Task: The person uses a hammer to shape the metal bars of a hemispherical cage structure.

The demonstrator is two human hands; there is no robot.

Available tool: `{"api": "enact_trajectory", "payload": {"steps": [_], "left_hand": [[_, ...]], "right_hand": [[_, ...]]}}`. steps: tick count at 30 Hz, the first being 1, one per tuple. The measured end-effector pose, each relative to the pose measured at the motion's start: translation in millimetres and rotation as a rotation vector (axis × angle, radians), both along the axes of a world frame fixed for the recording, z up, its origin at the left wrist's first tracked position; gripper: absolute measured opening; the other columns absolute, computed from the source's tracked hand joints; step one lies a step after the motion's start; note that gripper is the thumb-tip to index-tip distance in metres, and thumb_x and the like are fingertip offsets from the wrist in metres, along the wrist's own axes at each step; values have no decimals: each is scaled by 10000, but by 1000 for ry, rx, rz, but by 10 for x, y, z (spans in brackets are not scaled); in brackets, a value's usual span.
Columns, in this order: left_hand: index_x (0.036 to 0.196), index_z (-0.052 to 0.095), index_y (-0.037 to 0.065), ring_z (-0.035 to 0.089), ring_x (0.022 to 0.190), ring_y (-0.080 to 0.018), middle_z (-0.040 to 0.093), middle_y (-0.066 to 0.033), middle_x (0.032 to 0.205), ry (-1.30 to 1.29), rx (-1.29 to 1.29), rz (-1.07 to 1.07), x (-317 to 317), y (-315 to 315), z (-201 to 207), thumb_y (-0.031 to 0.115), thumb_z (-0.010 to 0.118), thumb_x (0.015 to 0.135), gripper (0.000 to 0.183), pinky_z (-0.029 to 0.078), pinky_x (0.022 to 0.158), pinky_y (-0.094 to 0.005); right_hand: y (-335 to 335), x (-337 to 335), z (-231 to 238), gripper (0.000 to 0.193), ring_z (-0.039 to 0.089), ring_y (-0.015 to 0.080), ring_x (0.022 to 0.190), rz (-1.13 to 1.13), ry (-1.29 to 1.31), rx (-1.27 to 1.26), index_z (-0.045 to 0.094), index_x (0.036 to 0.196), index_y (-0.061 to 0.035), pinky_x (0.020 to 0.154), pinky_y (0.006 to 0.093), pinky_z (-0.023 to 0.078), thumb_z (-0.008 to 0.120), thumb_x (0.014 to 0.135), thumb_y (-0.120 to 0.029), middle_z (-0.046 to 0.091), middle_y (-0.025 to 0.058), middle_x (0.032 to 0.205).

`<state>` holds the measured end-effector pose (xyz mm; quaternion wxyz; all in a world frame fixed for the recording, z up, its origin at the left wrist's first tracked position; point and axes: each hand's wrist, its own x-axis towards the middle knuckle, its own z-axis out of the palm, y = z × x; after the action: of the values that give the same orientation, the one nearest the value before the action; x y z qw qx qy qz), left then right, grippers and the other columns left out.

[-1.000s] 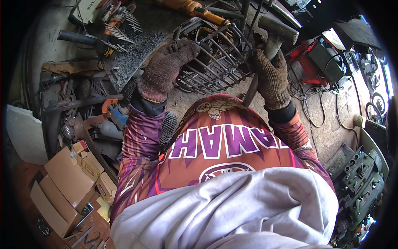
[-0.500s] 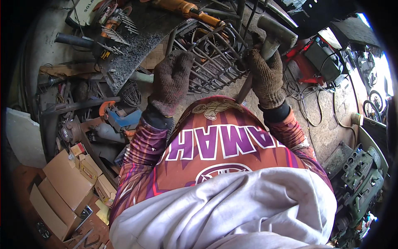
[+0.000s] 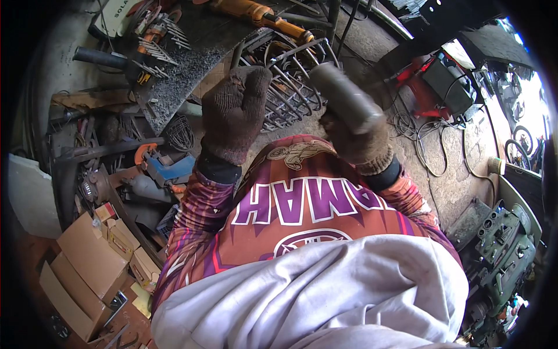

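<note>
In brown knitted gloves, both my hands are closed in front of my chest. My right hand grips a hammer with a thick, grey cylindrical head, slightly blurred and partly covering the glove. Its handle is mostly hidden. My left hand is a fist at the left side of a metal rack made of welded bars. The glove hides whatever the fingers are closed on. Behind the rack, an orange angle grinder rests at the workbench's edge.
The dark workbench carries grey grit and an orange power tool. A red and dark machine trails cables across the floor at right. Tools and a blue-orange clamp-like piece lie left, above cardboard boxes. A green machine stands lower right.
The hammer head has swung down and left, toward me, and my right hand has come closer to my body with it. My left hand has shifted only slightly.
</note>
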<state>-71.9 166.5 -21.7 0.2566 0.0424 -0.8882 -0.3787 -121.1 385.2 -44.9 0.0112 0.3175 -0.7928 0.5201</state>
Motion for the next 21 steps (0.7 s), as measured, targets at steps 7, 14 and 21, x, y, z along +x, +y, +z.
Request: {"api": "enact_trajectory", "payload": {"steps": [7,14,21], "left_hand": [[973,682,11,701,785,-305,703,-159,878,15,-76,-62,47,114,104,160,657,916,162,542,666,-365],[976,686,31,698,775,-313,701,-157,868,-38,-19,-75,39,148,86,183,647,923,166,546,663,-370],[851,651,51,641,648,-346,634,-161,722,-48,-198,-60,-37,159,59,245,625,937,214,484,543,-405]], "right_hand": [[-60,67,-15,438,676,380,902,-72,-93,179,583,1246,-75,758,444,543,649,875,-297,685,203,960],[13,112,89,432,685,360,889,-108,8,115,581,1236,-45,772,426,550,671,878,-269,692,196,951],[146,206,86,465,680,341,947,-129,-210,143,539,1292,-23,799,381,547,663,872,-177,659,240,1059]]}}
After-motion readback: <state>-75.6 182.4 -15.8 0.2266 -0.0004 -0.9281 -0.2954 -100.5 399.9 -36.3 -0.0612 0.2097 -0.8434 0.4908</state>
